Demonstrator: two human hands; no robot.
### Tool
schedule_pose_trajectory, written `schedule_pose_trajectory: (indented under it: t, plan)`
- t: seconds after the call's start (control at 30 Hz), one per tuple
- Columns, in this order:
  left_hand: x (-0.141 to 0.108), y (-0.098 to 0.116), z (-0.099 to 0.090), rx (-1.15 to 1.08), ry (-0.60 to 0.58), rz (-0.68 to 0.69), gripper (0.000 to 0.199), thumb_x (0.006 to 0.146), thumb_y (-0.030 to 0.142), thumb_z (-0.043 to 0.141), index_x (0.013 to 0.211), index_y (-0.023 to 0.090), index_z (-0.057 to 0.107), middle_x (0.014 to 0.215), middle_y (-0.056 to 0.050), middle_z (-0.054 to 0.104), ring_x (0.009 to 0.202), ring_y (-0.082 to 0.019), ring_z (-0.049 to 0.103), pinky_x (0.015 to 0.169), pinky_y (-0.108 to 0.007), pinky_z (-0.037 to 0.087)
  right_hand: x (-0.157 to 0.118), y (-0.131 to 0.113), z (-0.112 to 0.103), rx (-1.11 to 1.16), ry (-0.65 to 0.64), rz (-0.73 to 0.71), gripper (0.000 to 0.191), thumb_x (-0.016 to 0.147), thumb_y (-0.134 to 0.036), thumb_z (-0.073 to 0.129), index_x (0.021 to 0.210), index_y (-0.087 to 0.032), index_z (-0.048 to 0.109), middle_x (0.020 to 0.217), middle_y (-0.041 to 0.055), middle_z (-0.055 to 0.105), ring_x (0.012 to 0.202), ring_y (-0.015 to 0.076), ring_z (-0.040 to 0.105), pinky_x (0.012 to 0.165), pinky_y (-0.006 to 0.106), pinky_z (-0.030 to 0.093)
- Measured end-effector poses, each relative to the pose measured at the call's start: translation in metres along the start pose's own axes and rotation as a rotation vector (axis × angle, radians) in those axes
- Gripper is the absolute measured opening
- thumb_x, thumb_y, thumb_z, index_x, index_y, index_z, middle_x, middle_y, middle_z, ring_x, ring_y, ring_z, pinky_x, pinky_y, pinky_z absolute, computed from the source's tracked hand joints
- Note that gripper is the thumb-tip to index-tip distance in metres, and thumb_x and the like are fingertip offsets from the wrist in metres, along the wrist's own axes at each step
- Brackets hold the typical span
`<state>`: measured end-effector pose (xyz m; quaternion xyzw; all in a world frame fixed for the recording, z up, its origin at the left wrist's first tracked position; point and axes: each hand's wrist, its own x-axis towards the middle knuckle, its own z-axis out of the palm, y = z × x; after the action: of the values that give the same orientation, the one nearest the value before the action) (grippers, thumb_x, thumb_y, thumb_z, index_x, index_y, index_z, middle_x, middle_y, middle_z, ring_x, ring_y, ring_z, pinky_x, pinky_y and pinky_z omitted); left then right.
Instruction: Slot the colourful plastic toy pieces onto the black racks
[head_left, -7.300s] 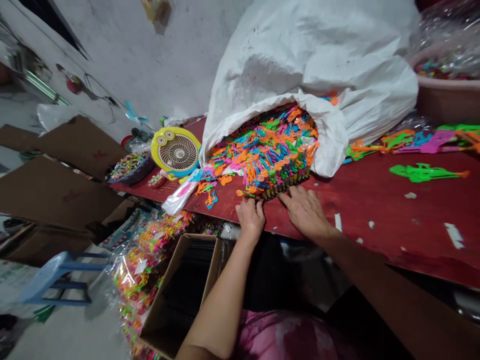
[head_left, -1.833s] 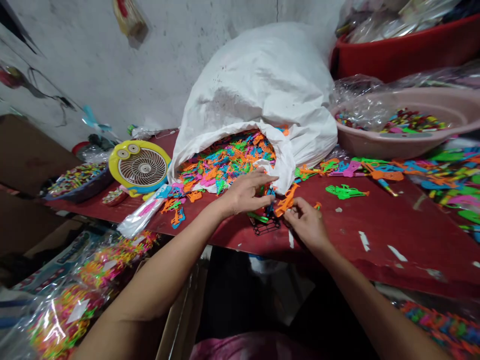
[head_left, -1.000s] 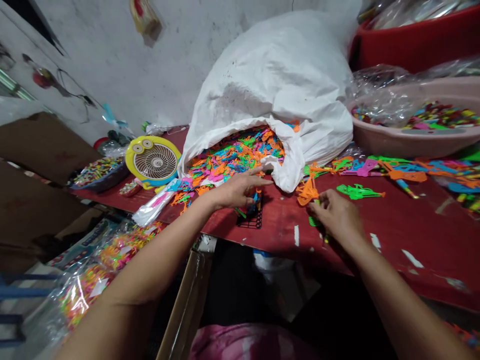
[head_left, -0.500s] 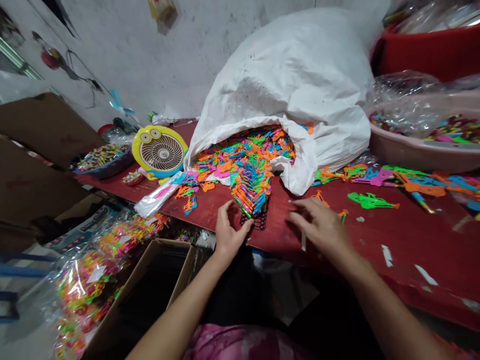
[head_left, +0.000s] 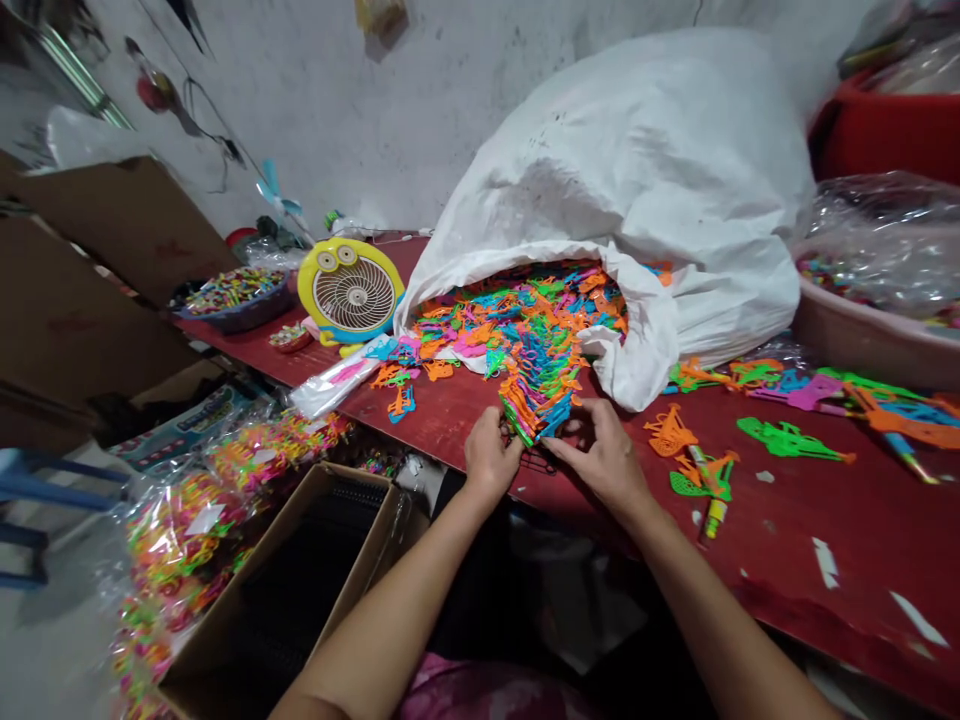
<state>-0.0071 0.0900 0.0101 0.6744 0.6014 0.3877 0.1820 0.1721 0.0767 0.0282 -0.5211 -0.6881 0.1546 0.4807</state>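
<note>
A row of overlapping flat plastic pieces (head_left: 544, 385) in orange, green, blue and pink spills from the mouth of a big white sack (head_left: 622, 170). Its near end lies over a black grid (head_left: 537, 461) at the front edge of the red table. My left hand (head_left: 493, 455) is closed at the left corner of that end, fingers curled against the pieces. From the other side, my right hand (head_left: 606, 458) has its thumb on the lowest blue piece and its fingers bent around the right side. The right fingertips are partly hidden.
Loose plastic pieces (head_left: 795, 440) lie on the red table (head_left: 772, 530) at right. A yellow fan (head_left: 354, 295) stands left of the sack, beside a basin of small parts (head_left: 236, 300). Below left are an open carton (head_left: 300, 560) and bagged pieces (head_left: 180, 540). A pink tub (head_left: 870, 310) is at right.
My right hand has moved in from the right to the near end of the row and closed there. My left hand has curled tighter. The view has shifted left, showing more loose pieces.
</note>
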Motion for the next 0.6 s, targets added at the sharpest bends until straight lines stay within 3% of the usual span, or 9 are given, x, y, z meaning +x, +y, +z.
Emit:
schedule_pose_trajectory:
  t: [0.2, 0.37, 0.6]
  plan:
    - [0.007, 0.005, 0.001, 0.14, 0.004, -0.011, 0.011, 0.082, 0.022, 0.06, 0.088, 0.022, 0.051, 0.08, -0.001, 0.059, 0.077, -0.019, 0.056, 0.067, -0.027, 0.038, 0.004, -0.005, 0.005, 0.027, 0.024, -0.008, 0.034, 0.078, -0.039, 0.073, 0.101, -0.021, 0.055, 0.082, -0.0006, 0.055, 0.069, 0.0151, 0.056, 0.059, 0.028, 0.047]
    - [0.007, 0.005, 0.0, 0.104, 0.001, 0.037, 0.014, 0.082, 0.022, 0.06, 0.094, 0.022, 0.054, 0.086, -0.004, 0.063, 0.081, -0.022, 0.059, 0.069, -0.03, 0.041, -0.001, -0.006, 0.011, 0.0, 0.123, 0.045, 0.033, 0.079, -0.041, 0.07, 0.103, -0.021, 0.057, 0.084, 0.0002, 0.055, 0.066, 0.0146, 0.056, 0.058, 0.029, 0.049]
    - [0.004, 0.011, 0.002, 0.078, 0.035, -0.037, 0.019, 0.081, 0.023, 0.062, 0.099, 0.022, 0.056, 0.092, -0.005, 0.066, 0.087, -0.023, 0.062, 0.071, -0.03, 0.043, -0.008, -0.011, 0.017, 0.053, 0.168, 0.123, 0.036, 0.079, -0.038, 0.068, 0.108, -0.022, 0.056, 0.089, 0.001, 0.055, 0.064, 0.0134, 0.055, 0.053, 0.027, 0.047]
